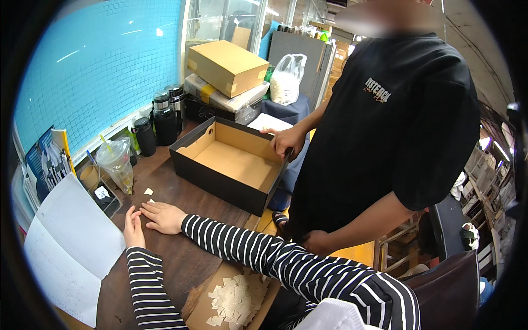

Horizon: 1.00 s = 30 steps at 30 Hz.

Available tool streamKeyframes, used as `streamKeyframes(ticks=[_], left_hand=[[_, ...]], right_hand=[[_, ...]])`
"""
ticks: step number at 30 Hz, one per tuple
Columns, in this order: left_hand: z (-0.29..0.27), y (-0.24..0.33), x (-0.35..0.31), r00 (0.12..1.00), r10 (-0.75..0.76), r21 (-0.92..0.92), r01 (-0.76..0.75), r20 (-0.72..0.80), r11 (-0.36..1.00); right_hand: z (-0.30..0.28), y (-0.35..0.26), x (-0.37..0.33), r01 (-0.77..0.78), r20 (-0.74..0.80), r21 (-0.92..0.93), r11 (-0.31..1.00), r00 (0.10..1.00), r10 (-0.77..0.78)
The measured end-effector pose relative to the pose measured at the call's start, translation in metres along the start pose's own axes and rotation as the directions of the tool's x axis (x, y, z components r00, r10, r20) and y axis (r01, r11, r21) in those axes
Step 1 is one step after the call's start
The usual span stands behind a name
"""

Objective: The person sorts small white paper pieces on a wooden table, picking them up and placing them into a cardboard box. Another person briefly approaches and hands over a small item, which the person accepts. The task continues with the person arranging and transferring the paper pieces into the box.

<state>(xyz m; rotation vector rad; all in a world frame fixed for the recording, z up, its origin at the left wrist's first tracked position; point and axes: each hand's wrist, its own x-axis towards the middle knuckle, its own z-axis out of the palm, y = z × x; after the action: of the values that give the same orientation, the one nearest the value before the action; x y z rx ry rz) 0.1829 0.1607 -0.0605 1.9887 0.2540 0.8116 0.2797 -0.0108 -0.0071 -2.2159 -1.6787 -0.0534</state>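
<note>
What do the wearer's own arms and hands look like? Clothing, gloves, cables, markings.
Left sleeve and right sleeve: long, black with narrow white stripes around the arm, reaching about the wrist. Left hand and right hand: bare, no gloves. No cables or printed markings visible on either arm.

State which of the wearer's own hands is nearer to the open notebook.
Left. The left hand is just to the right of the open notebook; the right hand is farther right, beyond the left one, over the brown table.
</note>
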Motion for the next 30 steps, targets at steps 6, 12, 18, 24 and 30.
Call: streamKeyframes(ticks=[6,12,18,24,30], left_hand=[[-0.001,0.001,0.001,0.999,-0.025,-0.013,0.025,0.026,1.0],[0.001,0.006,0.0,1.0,-0.03,0.005,0.029,0.009,1.0],[0.0,0.005,0.001,1.0,-0.018,0.019,0.018,0.001,1.0],[0.003,-0.001,0.002,1.0,-0.022,0.004,0.022,0.011,1.0],[0.002,-0.002,0.002,0.999,-0.04,0.018,0.04,0.016,0.999]], right_hand=[[0.002,-0.001,-0.018,0.047,-0.055,0.05,0.998,0.997,-0.044],[0.009,0.023,0.026,0.023,-0.176,0.039,0.999,0.984,-0.016],[0.008,0.015,-0.004,0.131,-0.087,0.065,0.989,0.988,-0.125],[-0.011,-0.021,-0.076,0.151,-0.034,0.088,0.985,0.988,-0.149],[-0.028,-0.062,-0.153,0.087,-0.042,0.26,0.962,0.996,-0.079]])
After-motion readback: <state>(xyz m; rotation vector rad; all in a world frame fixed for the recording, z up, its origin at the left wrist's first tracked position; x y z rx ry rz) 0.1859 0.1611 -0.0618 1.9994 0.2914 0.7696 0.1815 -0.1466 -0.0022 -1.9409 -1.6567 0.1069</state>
